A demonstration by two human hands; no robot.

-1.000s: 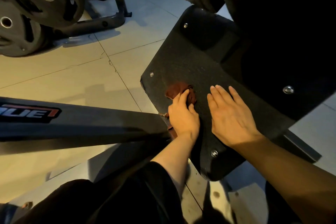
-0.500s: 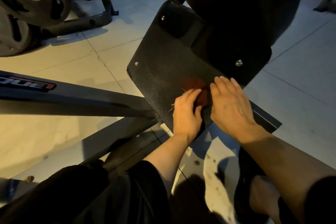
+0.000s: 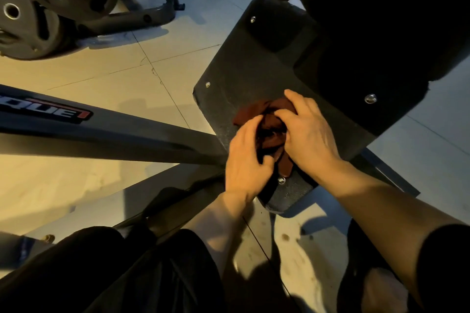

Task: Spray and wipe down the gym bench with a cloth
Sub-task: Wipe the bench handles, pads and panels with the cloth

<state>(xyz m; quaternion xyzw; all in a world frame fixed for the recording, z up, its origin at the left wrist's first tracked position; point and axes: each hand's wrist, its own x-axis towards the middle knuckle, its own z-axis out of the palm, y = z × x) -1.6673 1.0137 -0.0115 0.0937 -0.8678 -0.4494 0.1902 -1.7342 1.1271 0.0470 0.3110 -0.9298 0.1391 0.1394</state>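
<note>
- Cloth (image 3: 270,126) bunched on black bench plate (image 3: 244,71).
- Left hand (image 3: 245,160) fingers curled, gripping cloth.
- Right hand (image 3: 309,134) fingers curled, pinching cloth.

A dark reddish-brown cloth (image 3: 270,132) lies at frame centre on a speckled black plate (image 3: 244,79), with black weight discs (image 3: 50,0) upper left, a black bar (image 3: 106,134) bearing red-and-white lettering at left, and cream floor tiles (image 3: 106,76).

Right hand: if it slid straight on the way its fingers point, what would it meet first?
The right hand points up-left, fingers curled on the dark red cloth, so it meets the cloth at once. Beyond lies bare black plate, though depth is hard to judge.
</note>
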